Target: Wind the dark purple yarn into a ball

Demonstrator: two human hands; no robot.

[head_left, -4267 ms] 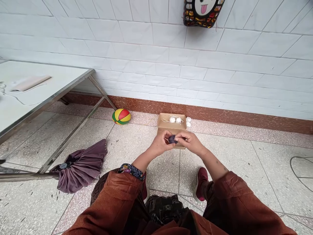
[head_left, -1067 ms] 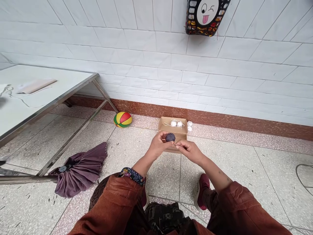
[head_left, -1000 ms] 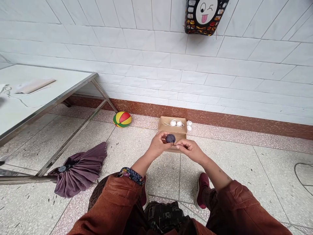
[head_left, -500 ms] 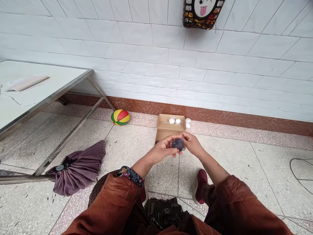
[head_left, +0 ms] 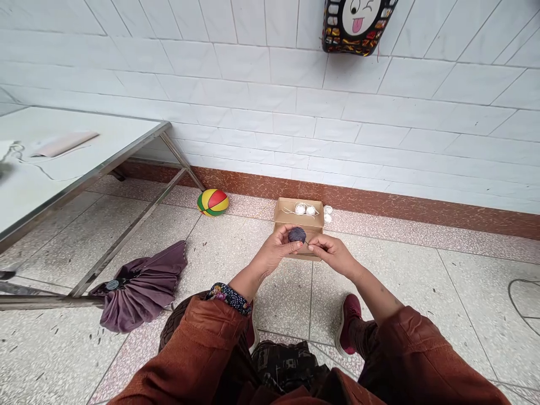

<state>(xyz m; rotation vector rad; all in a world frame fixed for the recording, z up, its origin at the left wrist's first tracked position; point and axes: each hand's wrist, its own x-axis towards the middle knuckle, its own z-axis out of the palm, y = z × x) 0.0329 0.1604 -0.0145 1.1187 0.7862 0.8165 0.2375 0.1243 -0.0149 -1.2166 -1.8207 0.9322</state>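
A small dark grey-purple ball of yarn point(head_left: 297, 235) sits in my left hand point(head_left: 278, 247), whose fingers and thumb are closed around it. Just right of the ball, my right hand point(head_left: 333, 253) pinches a thin strand of yarn point(head_left: 307, 244) between thumb and forefinger. Both hands are above an open cardboard box point(head_left: 280, 209) on the floor. White balls of yarn point(head_left: 300, 209) with loose ends lie in the box's far half. The near half is partly hidden by my hands.
White balls point(head_left: 328, 214) lie on the floor beside the box, near the tiled wall. A colourful ball point(head_left: 213, 202) rests by the leg of a metal-framed table point(head_left: 139, 130). Left of my feet lies a folded purple umbrella point(head_left: 143, 287). A black basket point(head_left: 358, 42) hangs above.
My right hand has moved away from the yarn ball, drawing out a strand. My left hand has shifted a little left and up with the ball. The view has shifted slightly.
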